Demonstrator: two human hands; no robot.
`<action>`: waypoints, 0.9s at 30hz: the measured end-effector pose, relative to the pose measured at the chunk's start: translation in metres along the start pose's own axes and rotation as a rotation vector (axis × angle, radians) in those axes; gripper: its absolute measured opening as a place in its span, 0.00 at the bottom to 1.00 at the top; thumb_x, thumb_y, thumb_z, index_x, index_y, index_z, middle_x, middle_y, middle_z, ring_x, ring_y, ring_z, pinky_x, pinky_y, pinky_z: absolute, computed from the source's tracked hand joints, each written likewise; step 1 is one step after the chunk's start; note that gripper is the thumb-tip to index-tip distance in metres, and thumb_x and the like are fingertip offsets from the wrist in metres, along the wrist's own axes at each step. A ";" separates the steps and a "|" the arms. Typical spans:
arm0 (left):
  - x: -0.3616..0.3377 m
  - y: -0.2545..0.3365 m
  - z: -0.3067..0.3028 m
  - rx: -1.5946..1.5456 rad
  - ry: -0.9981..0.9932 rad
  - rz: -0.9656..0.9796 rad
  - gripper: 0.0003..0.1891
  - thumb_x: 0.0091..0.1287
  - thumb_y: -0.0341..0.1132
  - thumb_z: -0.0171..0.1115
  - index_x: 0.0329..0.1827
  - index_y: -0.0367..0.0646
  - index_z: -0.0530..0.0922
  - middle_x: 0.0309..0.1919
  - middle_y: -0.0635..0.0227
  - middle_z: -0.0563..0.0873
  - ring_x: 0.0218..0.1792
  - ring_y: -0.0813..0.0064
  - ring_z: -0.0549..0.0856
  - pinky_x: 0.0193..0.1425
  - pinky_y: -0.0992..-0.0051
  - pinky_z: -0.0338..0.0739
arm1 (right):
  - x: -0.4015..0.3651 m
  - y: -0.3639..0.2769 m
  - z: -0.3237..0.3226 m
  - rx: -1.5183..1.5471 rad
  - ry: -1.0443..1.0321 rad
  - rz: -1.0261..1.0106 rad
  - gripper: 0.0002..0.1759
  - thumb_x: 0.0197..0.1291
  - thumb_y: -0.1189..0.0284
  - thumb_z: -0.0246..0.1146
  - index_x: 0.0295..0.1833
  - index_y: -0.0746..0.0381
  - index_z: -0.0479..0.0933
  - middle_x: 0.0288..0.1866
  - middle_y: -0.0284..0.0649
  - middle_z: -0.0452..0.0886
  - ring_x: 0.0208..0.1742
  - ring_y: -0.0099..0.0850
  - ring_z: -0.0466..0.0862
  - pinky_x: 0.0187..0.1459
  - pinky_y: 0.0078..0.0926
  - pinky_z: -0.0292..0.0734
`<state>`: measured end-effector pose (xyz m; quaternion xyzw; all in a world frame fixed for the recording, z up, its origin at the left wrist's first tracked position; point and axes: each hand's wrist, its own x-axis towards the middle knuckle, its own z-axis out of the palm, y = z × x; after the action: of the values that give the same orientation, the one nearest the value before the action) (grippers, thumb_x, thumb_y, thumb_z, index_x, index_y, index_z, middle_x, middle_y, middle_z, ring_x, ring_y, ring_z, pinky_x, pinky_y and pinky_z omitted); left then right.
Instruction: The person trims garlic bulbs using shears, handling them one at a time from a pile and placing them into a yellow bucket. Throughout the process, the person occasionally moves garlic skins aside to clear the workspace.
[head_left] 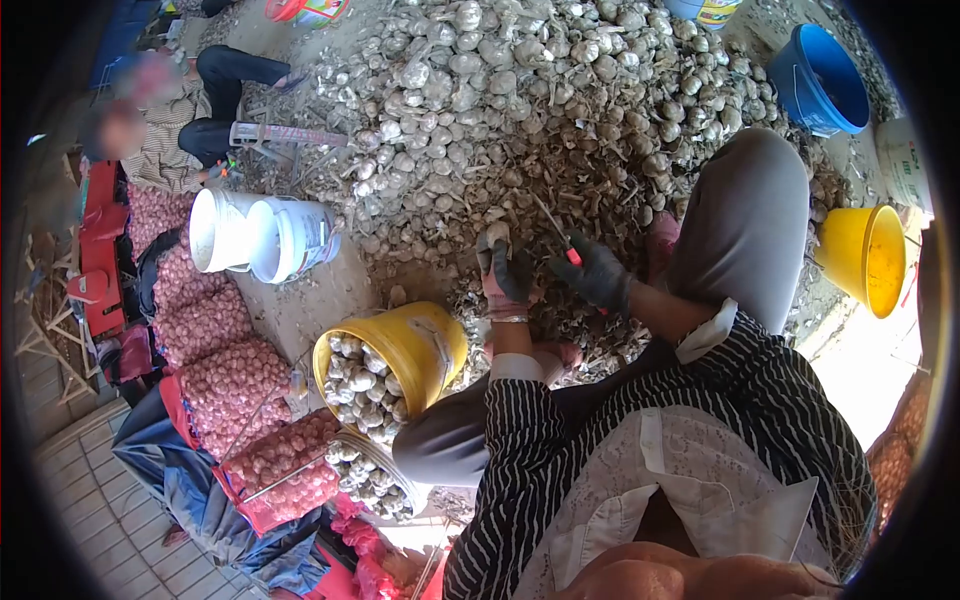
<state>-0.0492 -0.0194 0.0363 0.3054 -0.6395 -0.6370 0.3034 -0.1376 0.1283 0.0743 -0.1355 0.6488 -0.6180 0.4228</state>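
My left hand [508, 272], in a dark glove with pale fabric near the wrist, is closed around a pale garlic bulb [495, 234], partly hidden by the fingers. Just to its right, my gloved right hand [597, 277] grips a red-handled knife [572, 252]. Its thin metal blade points up and left, apart from the bulb. Both hands are above loose stalks and skins at the near edge of a large garlic heap [450, 90].
A tipped yellow bucket [428, 345] full of garlic bulbs lies by my left knee. White buckets [290, 240] stand farther left, near filled red net sacks [230, 385]. Blue [815, 85] and yellow [868, 262] buckets are at right. Another person [165, 125] sits at upper left.
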 end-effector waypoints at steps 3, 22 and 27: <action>-0.017 0.033 -0.013 -0.038 0.029 -0.025 0.17 0.69 0.26 0.55 0.61 0.39 0.70 0.54 0.65 0.78 0.54 0.75 0.78 0.57 0.75 0.75 | -0.012 -0.040 -0.008 -0.580 -0.019 -0.224 0.21 0.59 0.64 0.65 0.55 0.59 0.70 0.34 0.42 0.80 0.34 0.37 0.81 0.36 0.37 0.75; -0.086 0.083 -0.030 0.230 0.045 0.043 0.43 0.53 0.15 0.59 0.75 0.41 0.53 0.61 0.57 0.76 0.61 0.67 0.77 0.65 0.70 0.69 | -0.059 -0.067 -0.017 -1.195 -0.360 -0.180 0.33 0.51 0.59 0.66 0.61 0.62 0.68 0.39 0.50 0.82 0.41 0.50 0.82 0.44 0.46 0.74; -0.084 0.082 -0.022 0.358 0.014 0.068 0.43 0.53 0.18 0.60 0.75 0.41 0.53 0.59 0.54 0.77 0.59 0.65 0.78 0.64 0.71 0.71 | -0.055 -0.049 -0.020 -1.194 -0.400 -0.112 0.31 0.51 0.60 0.66 0.59 0.62 0.69 0.40 0.51 0.81 0.44 0.49 0.82 0.45 0.46 0.75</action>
<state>0.0208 0.0320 0.1182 0.3373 -0.7506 -0.5000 0.2700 -0.1354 0.1702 0.1378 -0.4947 0.7821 -0.1334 0.3547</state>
